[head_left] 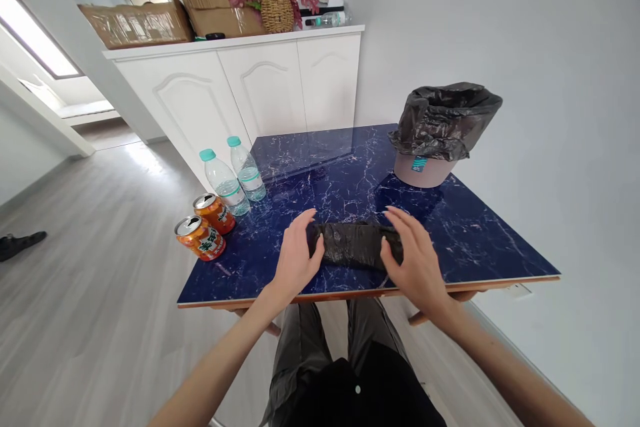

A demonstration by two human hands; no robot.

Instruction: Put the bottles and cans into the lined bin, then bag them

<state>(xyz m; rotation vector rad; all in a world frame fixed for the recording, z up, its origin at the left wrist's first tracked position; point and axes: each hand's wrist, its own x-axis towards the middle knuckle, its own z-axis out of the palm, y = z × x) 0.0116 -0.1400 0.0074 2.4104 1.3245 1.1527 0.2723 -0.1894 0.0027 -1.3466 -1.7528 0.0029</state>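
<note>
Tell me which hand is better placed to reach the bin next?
Probably the right hand: the bin stands beyond it, on the same side of the table. The left hand is farther away, at the opposite end of the black plastic bundle.

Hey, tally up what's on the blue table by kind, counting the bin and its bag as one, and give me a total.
Bottles: 2
Cans: 2
Bin with bag: 1
Black plastic bundle: 1
Total: 6
</note>
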